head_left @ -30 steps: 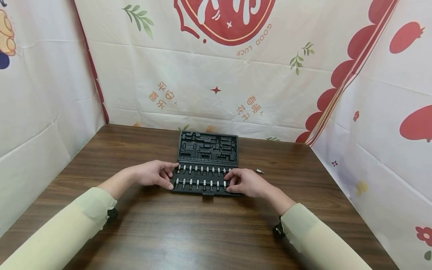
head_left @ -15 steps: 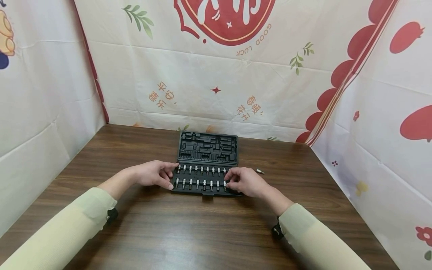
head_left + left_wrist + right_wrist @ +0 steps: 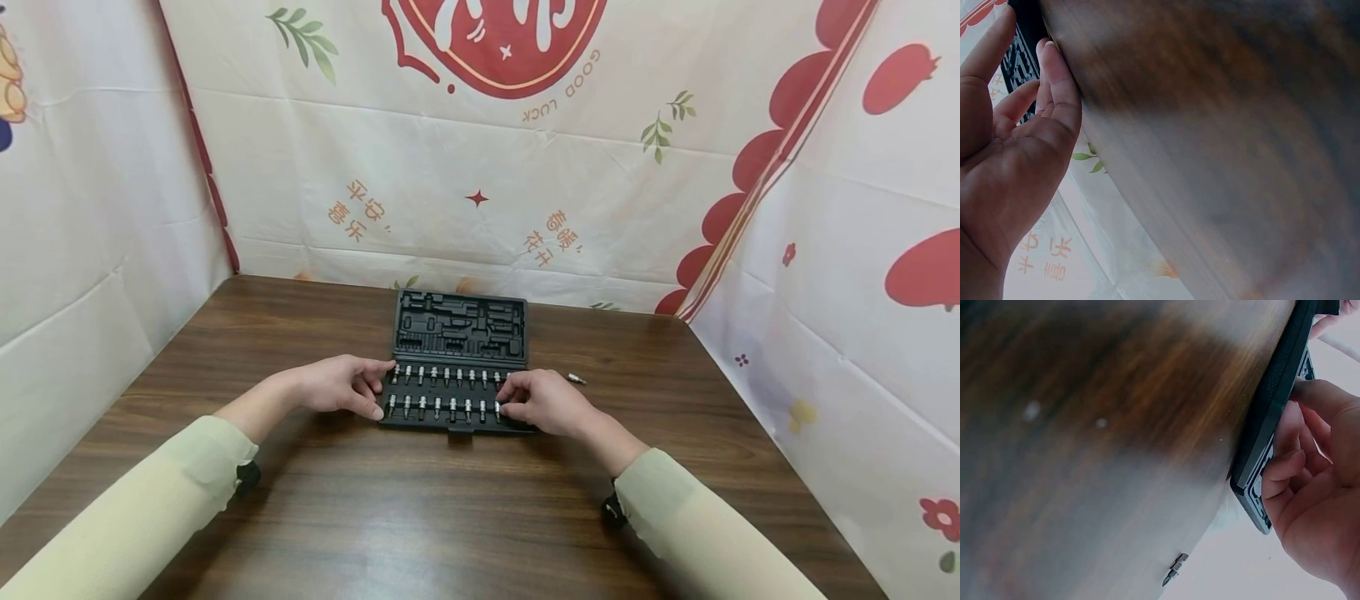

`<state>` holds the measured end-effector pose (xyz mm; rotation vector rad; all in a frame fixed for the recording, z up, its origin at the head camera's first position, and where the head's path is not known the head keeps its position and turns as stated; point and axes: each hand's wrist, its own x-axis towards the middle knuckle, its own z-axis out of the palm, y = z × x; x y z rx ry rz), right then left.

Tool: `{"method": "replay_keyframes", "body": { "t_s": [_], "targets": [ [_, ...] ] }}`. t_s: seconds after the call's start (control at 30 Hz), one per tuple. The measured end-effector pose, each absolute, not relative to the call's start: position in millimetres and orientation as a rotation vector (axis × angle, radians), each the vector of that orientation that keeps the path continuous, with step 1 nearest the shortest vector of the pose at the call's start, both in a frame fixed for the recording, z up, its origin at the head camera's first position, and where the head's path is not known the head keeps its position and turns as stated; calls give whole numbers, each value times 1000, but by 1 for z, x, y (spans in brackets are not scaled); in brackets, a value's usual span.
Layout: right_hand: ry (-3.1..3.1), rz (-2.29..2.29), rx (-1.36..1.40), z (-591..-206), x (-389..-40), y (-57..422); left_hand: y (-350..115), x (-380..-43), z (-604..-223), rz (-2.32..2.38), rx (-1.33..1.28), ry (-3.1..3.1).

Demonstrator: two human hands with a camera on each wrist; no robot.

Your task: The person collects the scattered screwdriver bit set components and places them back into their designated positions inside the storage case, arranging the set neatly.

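Observation:
A black tool case [image 3: 442, 393] lies open on the table, with two rows of silver bit sockets [image 3: 453, 408] in its tray. My left hand [image 3: 341, 385] rests at the case's left end, index finger at the back and thumb at the front corner. Over the tray's right end, my right hand [image 3: 547, 402] pinches a bit socket [image 3: 497, 408] in the front row between thumb and index finger; the fingers partly cover it. The right wrist view shows those fingers curled over the case edge [image 3: 1272, 400]. One loose bit socket [image 3: 576, 379] lies right of the case.
The case lid [image 3: 461, 327], with moulded recesses, leans back behind the tray. A brown wood-grain table [image 3: 420, 508] carries everything. Printed white curtains [image 3: 450, 167] hang behind it and along both sides.
My right thumb has drawn up toward the index finger at the front-row bit socket. The left hand stays at the case's left end. The head view has shifted slightly.

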<state>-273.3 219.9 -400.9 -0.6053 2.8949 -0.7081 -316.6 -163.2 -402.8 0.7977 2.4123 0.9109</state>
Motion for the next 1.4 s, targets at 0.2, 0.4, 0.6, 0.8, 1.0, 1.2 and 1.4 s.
{"method": "replay_keyframes", "body": {
  "t_s": [0.2,0.4,0.6,0.8,1.0,1.2,1.4],
  "targets": [
    [2915,-635,-597,-399,-274,217,-164,-316,-404,912,791,2421],
    [2957,-531,-626,-397,-274,216,-164,-317,-403,907,795,2422],
    [2948,-541,-608,-398,-274,217,-163,-317,-401,903,792,2418],
    [2935,-569,-589,-399,-276,217,-163,-316,-401,907,799,2416],
    [2921,-608,-581,-400,-276,218,-163,-316,-403,906,798,2424],
    [2864,-657,-622,-399,-276,222,-163,-315,-403,906,798,2429],
    [2810,-746,-613,-393,-275,236,-163,-316,-402,902,799,2429]
  ]
}}
